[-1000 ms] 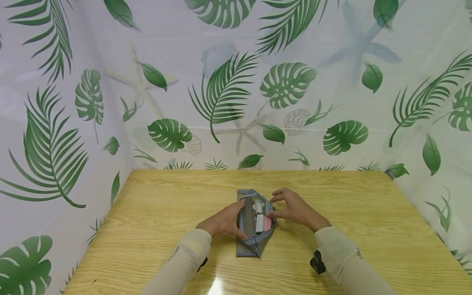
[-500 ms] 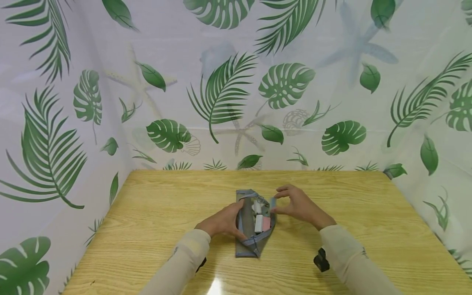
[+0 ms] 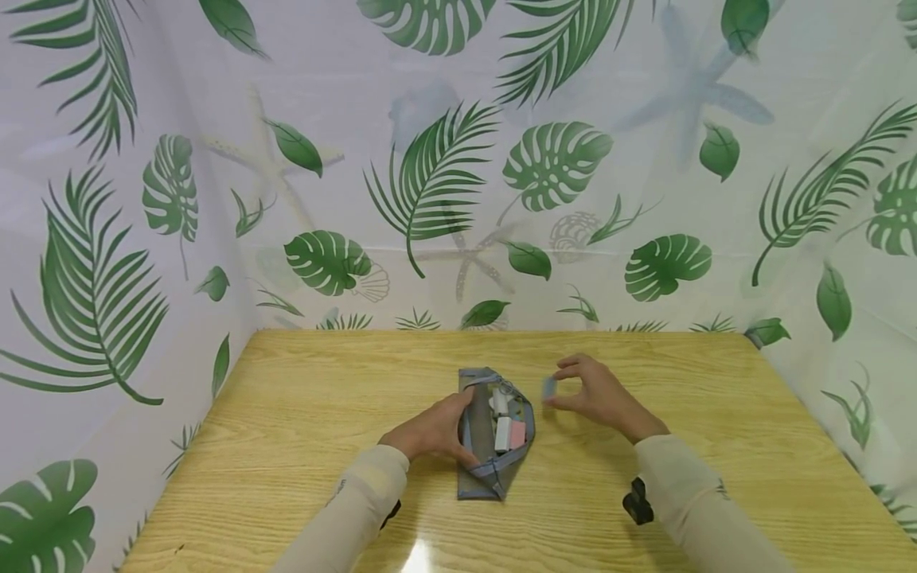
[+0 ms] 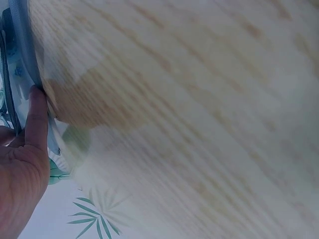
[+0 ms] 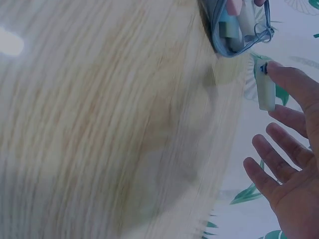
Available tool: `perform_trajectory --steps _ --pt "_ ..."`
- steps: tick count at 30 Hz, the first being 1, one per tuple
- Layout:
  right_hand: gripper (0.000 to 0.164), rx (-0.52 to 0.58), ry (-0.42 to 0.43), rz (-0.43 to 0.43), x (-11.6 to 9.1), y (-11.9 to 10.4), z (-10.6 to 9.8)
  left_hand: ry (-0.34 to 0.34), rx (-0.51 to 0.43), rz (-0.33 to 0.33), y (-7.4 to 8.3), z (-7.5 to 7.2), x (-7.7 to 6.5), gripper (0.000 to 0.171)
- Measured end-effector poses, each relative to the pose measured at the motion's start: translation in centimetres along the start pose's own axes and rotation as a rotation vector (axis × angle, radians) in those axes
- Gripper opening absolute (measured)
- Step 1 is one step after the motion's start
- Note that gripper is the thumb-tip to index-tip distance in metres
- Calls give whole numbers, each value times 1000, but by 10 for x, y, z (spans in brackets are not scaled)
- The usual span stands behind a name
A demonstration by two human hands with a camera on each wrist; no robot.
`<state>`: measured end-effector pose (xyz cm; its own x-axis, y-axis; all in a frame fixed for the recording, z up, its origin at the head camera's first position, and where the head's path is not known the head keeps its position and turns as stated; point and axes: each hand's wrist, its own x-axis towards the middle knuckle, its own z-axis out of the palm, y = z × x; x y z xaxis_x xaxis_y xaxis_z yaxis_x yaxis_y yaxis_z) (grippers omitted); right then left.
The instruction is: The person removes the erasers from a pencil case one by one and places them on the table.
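A grey zip pouch (image 3: 476, 489) with blue edging lies on the table, its mouth spread wide. Inside it show a white block (image 3: 504, 435), a pink block (image 3: 518, 434) and other small pale items. My left hand (image 3: 433, 430) holds the pouch by its left side, thumb and fingers spread along the rim; in the left wrist view a finger (image 4: 37, 117) lies against the blue edge. Right of the pouch, my right hand (image 3: 598, 396) pinches a small pale-blue rectangular block (image 5: 265, 89) between thumb and fingertip, raised above the table. Its other fingers are spread apart.
The wooden table (image 3: 322, 374) reaches back to a white leaf-printed sheet (image 3: 458, 199) that stands behind it and along both sides. A dark wrist device (image 3: 637, 501) hangs below the right sleeve.
My right hand has lifted the pale-blue block out of the pouch and moved it to the right. My left hand and the pouch stay where they were.
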<state>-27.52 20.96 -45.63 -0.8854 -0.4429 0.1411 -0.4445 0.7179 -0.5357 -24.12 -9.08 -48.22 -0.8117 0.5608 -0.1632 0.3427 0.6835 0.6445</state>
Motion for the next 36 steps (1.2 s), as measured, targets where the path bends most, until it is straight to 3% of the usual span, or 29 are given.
perform_trajectory --steps 18,36 --pt "45 -64 95 94 -12 37 -9 -4 -16 -1 0 0 0 119" --pt "46 -105 114 195 -25 64 -10 -9 -29 -5 -2 0 -1 118"
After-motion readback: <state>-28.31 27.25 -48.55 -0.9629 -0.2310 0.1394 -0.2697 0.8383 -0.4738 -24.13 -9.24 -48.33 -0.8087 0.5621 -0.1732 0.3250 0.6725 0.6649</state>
